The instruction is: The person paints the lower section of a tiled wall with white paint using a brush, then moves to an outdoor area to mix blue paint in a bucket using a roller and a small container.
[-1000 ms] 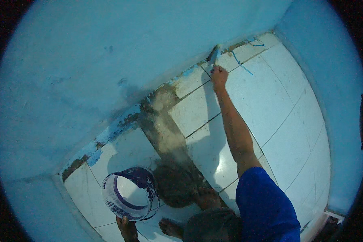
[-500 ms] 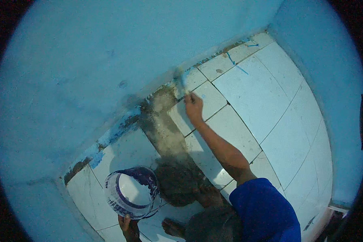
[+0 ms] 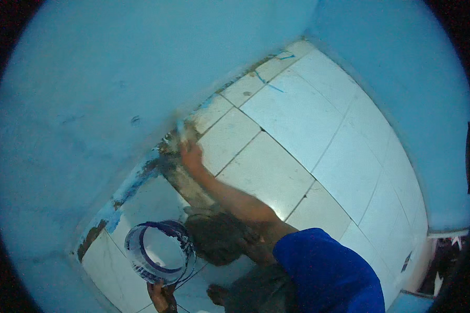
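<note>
My right hand [image 3: 192, 155] is stretched out to the foot of the blue wall [image 3: 99, 99], closed around a paintbrush [image 3: 181, 128]. The brush is smeared by motion, and its tip meets the wall just above the floor tiles. At the lower left, my left hand [image 3: 161, 296] grips the lower side of a paint bucket [image 3: 162, 248]. The bucket is tilted, with its mouth toward me, white inside and streaked with dark purple paint. Part of my left hand is hidden behind the bucket.
White floor tiles [image 3: 329, 104] spread to the right, with a bare cement strip [image 3: 188, 185] under my right arm. Chipped blue and dark patches [image 3: 96, 232] line the wall's foot. Blue scraps [image 3: 260, 77] lie by the far corner. My bare foot [image 3: 216, 293] is near the bucket.
My right hand and the brush have moved left along the wall's foot, toward the cement strip. The view has shifted a little. My left hand still holds the bucket.
</note>
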`<action>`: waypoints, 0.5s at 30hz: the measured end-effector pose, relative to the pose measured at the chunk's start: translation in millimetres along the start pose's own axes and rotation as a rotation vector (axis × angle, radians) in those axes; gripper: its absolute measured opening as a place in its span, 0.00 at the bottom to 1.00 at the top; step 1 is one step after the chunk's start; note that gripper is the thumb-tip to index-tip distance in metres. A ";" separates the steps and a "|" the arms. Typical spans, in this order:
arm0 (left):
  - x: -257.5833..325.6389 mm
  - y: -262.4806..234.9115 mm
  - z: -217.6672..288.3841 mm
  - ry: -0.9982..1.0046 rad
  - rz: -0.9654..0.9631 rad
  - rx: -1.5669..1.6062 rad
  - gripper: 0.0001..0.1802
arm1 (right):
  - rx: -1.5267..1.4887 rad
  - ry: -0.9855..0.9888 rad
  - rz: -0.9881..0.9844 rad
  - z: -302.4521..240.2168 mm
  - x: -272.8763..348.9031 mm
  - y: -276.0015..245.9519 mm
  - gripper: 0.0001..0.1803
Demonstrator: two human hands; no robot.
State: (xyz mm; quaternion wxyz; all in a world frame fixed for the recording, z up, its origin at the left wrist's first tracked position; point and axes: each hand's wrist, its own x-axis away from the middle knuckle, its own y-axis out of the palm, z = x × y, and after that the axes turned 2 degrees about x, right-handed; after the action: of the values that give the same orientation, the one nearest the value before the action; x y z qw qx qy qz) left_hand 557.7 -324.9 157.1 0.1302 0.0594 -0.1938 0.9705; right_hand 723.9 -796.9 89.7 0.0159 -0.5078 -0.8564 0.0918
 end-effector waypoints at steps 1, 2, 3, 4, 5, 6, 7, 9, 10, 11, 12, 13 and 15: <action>-4.0 -26.9 -26.6 0.331 -0.078 -0.468 0.30 | 0.009 -0.004 -0.140 -8.7 24.5 6.0 0.25; -11.4 -22.2 -33.4 0.379 -0.122 -0.519 0.28 | 0.017 -0.041 -0.158 5.5 39.4 3.6 0.22; -20.6 -12.8 -39.8 0.435 -0.176 -0.561 0.25 | 0.036 -0.074 -0.164 25.3 48.2 -8.4 0.20; -26.6 -6.7 -33.9 0.160 -0.147 -0.245 0.23 | 0.047 -0.091 -0.215 29.4 61.1 -17.4 0.19; -33.1 4.0 -21.3 -0.120 -0.122 0.067 0.21 | 0.058 -0.109 -0.264 31.6 73.4 -28.5 0.18; -37.0 8.6 -7.9 -0.406 -0.084 0.369 0.18 | 0.076 -0.111 -0.335 21.3 87.9 -37.5 0.17; -29.4 19.1 13.1 -0.254 -0.072 0.124 0.18 | 0.072 -0.100 -0.375 15.5 97.0 -55.2 0.16; -14.3 27.0 37.3 0.067 -0.090 -0.388 0.17 | 0.027 -0.085 -0.433 -0.2 111.0 -93.9 0.14; -17.6 22.1 39.8 0.229 -0.072 -0.669 0.16 | -0.002 -0.081 -0.446 -16.0 117.3 -113.3 0.13; -13.5 21.9 41.7 0.503 -0.064 -0.705 0.16 | -0.025 -0.074 -0.456 -30.1 122.9 -135.6 0.13; -5.8 22.2 57.8 0.778 -0.049 -0.732 0.16 | -0.027 -0.068 -0.454 -57.5 125.6 -166.2 0.13; -25.9 4.8 31.6 0.595 -0.090 -0.795 0.17 | -0.023 -0.057 -0.442 -75.3 126.5 -196.8 0.13; -59.7 -13.4 3.4 0.395 -0.212 -0.728 0.18 | 0.123 -0.081 -0.472 -86.8 126.2 -243.6 0.16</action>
State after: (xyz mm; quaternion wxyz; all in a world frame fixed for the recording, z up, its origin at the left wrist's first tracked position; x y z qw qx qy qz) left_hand 618.8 -328.0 155.1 0.2764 -0.1579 -0.4878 0.8129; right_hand 462.2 -788.3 208.9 0.0336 -0.2877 -0.9441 0.1576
